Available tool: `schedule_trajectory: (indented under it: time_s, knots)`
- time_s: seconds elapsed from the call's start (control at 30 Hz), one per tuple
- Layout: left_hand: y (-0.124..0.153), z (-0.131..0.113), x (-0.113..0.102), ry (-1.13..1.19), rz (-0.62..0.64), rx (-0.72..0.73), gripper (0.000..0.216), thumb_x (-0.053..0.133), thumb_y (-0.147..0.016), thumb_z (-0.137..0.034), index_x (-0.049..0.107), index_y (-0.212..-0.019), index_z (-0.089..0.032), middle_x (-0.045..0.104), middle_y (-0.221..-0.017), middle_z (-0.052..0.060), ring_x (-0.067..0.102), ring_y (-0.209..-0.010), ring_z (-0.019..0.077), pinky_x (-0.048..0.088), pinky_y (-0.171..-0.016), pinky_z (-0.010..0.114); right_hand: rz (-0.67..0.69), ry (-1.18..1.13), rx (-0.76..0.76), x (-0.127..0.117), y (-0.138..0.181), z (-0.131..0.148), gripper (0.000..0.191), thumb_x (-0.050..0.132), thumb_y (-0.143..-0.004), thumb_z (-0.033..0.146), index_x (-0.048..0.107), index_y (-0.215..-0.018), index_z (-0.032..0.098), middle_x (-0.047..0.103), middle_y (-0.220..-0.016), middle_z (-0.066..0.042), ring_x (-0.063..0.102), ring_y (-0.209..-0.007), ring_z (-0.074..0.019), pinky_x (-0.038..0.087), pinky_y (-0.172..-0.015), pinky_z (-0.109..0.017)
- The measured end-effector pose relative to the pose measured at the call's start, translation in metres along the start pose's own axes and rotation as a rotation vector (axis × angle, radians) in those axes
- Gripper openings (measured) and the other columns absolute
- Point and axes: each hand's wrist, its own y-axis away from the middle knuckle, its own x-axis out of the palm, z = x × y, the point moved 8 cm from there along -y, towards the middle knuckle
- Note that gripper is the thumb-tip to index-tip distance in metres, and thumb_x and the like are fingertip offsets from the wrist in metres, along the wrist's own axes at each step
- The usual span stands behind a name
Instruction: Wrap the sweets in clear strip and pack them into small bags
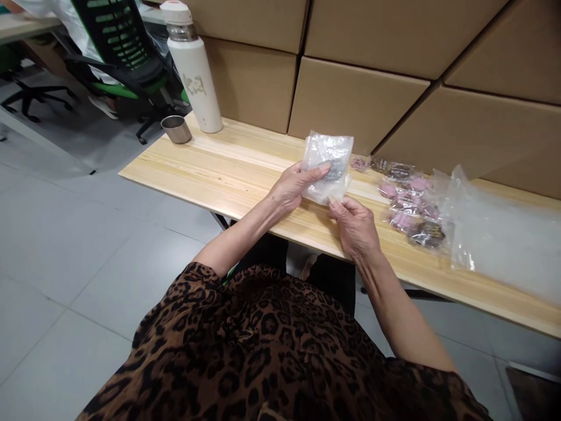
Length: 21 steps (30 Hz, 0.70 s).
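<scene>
Above the wooden table (245, 169) I hold a clear plastic bag (329, 153) in both hands, with something dark and flat showing through its middle. My left hand (293, 186) is closed on the bag's left side, its thumb lying across the front. At the lower right corner, my right hand (354, 223) pinches the bag between thumb and fingers. To the right lies a group of small clear packets (407, 202) with pink and dark brown contents. Beside them is a pile of larger clear plastic bags (504, 228).
Stacked cardboard boxes (355, 99) line the table's back edge. A white bottle (197, 82) and a small metal cup (176, 129) stand at the left end. Beyond are a black and green office chair (118, 52) and a person in white clothing (81, 35).
</scene>
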Motion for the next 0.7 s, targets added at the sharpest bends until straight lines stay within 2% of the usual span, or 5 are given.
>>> schedule_trajectory:
  time_s: [0.13,0.23,0.37,0.57,0.7]
  knots:
    - [0.002,-0.006,0.005,-0.055,0.068,-0.043,0.038,0.099,-0.068,-0.031,0.08,-0.096,-0.015,0.083,-0.101,0.01,0.078,-0.107,0.0265,0.059,-0.106,0.046,0.044,-0.051,0.078,0.005,-0.001,0.001,0.042,0.098,-0.069,0.062,0.083,-0.083,0.025,0.074,-0.084,-0.002,0.063,-0.075,-0.0136,0.053,-0.059,-0.024]
    - [0.004,-0.008,0.008,-0.087,0.155,-0.124,0.039,0.101,-0.066,-0.033,0.081,-0.095,-0.015,0.083,-0.098,0.009,0.078,-0.095,0.0223,0.061,-0.1,0.042,0.083,-0.149,0.109,0.011,-0.002,0.004,0.042,0.101,-0.066,0.058,0.082,-0.082,0.025,0.076,-0.088,-0.002,0.066,-0.075,-0.0143,0.056,-0.057,-0.025]
    - [0.007,-0.007,0.007,-0.098,0.205,-0.188,0.039,0.103,-0.061,-0.03,0.08,-0.089,-0.014,0.082,-0.091,0.008,0.074,-0.08,0.017,0.062,-0.093,0.039,0.096,-0.19,0.1,0.014,-0.003,0.006,0.042,0.103,-0.064,0.054,0.082,-0.08,0.023,0.074,-0.084,-0.001,0.065,-0.075,-0.0133,0.062,-0.068,-0.028]
    - [0.007,-0.002,0.015,-0.084,0.195,-0.192,0.035,0.101,-0.066,-0.025,0.08,-0.091,-0.014,0.082,-0.091,0.007,0.074,-0.08,0.0164,0.062,-0.095,0.04,0.026,-0.138,0.012,0.009,-0.009,0.008,0.043,0.1,-0.066,0.059,0.08,-0.08,0.024,0.073,-0.087,-0.002,0.071,-0.094,-0.0227,0.065,-0.094,-0.045]
    - [0.006,0.002,0.018,-0.084,0.174,-0.216,0.038,0.102,-0.064,-0.031,0.079,-0.089,-0.014,0.081,-0.088,0.008,0.074,-0.081,0.0183,0.062,-0.094,0.041,-0.017,-0.096,-0.075,0.007,-0.011,0.013,0.036,0.098,-0.071,0.055,0.081,-0.08,0.025,0.073,-0.098,-0.003,0.071,-0.105,-0.0223,0.062,-0.102,-0.042]
